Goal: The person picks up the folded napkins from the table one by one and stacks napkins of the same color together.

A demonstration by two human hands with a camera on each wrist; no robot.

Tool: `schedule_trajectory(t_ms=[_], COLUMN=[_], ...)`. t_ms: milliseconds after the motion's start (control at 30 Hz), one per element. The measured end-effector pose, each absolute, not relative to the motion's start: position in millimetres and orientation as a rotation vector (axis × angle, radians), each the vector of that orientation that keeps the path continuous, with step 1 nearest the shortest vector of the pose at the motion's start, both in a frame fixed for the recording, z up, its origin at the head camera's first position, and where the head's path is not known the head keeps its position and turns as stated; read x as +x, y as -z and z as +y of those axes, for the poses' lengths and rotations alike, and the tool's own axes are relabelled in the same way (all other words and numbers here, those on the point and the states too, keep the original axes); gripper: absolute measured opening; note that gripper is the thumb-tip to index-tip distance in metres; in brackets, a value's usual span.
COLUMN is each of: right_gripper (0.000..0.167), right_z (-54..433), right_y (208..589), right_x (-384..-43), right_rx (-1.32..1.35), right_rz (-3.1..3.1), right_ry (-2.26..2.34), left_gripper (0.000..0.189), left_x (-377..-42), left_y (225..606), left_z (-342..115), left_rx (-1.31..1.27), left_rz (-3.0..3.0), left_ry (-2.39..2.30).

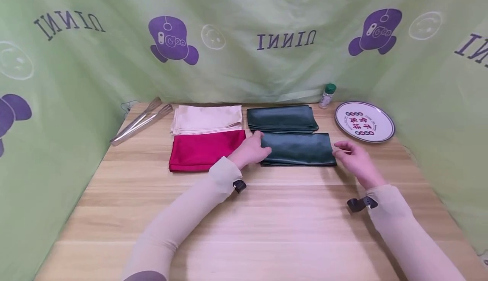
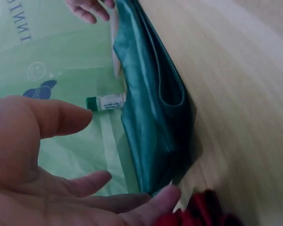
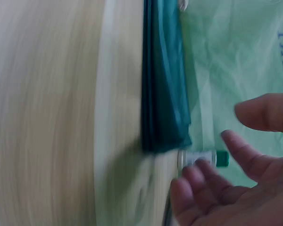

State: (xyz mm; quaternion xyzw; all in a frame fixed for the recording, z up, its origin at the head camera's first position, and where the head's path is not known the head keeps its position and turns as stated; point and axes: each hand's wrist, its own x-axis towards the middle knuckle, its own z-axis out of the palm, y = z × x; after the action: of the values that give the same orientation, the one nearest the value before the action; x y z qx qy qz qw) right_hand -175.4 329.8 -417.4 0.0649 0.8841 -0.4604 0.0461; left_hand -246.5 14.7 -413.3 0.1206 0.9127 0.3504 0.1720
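Observation:
A folded dark green satin cloth [image 1: 299, 150] lies between both hands, its folded layers visible edge-on in the wrist views. My left hand [image 1: 251, 150] is at its left end, over the right edge of a folded red cloth [image 1: 202, 150], thumb and fingers spread apart with nothing between them. On the other side, my right hand [image 1: 355, 162] is held by the cloth's right end, fingers loosely bent and empty. Behind lie a second folded green cloth [image 1: 281, 118] and a folded pale pink cloth [image 1: 209, 118].
Metal tongs [image 1: 141, 122] lie at the back left of the wooden table [image 1: 267, 230]. A small green-capped shaker bottle [image 1: 327, 96] stands at the back right, near a white plate [image 1: 366, 122] with printed characters. Green curtains [image 1: 236, 73] surround the table's back and sides.

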Motion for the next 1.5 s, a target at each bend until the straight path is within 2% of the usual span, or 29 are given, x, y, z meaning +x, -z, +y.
schedule_trajectory(t_ms=[267,500,733,1033,1300,1500], right_gripper=[0.059,0.055,0.039,0.041,0.037,0.036], right_z=[330.9,326.0,313.8,308.4,301.6,291.6], right_y=[425.3,426.4,432.1,439.9,437.6,420.9], right_x=[-191.1,-198.3,-200.2,-202.3,-209.7,-232.6], right_rx=[0.101,0.031,0.153,0.36,0.416,0.441], right_rz=[2.668,2.673,2.709,2.577,2.542,2.537], right_ry=[1.05,0.994,1.334,1.78,2.01,2.105], left_gripper=[0.074,0.074,0.071,0.075,0.057,0.054], left_x=[-253.2,-255.7,-259.0,-262.7,-265.2,-280.6], left_y=[423.7,429.3,433.0,448.1,441.5,425.5], left_z=[23.5,34.7,28.1,23.9,15.7,6.7], left_rx=[0.235,0.28,0.267,0.222,0.254,0.276], left_rz=[2.69,2.599,2.432,2.212,2.232,2.309], left_ry=[-0.824,-0.986,-1.49,-1.853,-1.932,-1.939])
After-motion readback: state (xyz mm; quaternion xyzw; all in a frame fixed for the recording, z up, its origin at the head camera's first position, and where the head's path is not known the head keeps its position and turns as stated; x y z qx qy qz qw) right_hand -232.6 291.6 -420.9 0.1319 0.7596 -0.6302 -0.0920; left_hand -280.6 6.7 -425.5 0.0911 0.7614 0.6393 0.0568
